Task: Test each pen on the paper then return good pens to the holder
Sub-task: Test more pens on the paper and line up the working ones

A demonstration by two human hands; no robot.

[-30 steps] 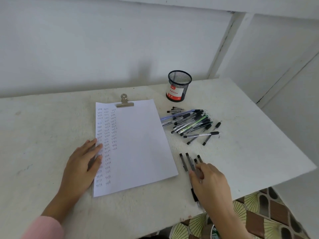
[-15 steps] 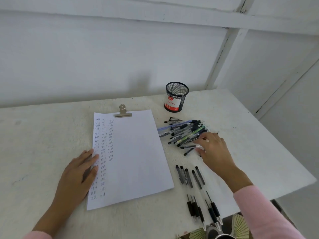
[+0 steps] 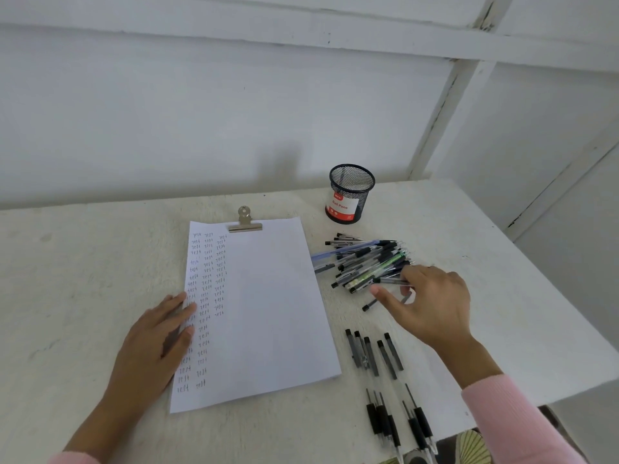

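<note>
A white sheet of paper [image 3: 268, 306] under a metal clip lies in the middle of the table, with columns of handwritten test marks down its left side. My left hand [image 3: 157, 339] rests flat on the paper's left edge. A pile of several pens [image 3: 365, 262] lies to the right of the paper. My right hand [image 3: 430, 306] is at the near right side of that pile, thumb and fingers pinching a pen [image 3: 390, 281]. The black mesh pen holder [image 3: 350, 194] stands behind the pile and looks empty.
Several pens with their caps off lie in a row [image 3: 371, 353] near the table's front edge, right of the paper, with more pen bodies [image 3: 398, 420] just below them. The table's right edge [image 3: 569, 339] is close to my right arm. A white wall runs behind the table.
My right hand left the row of pens near the front edge and reached up to the pile, where it now closes on a pen. My left hand stayed on the paper.
</note>
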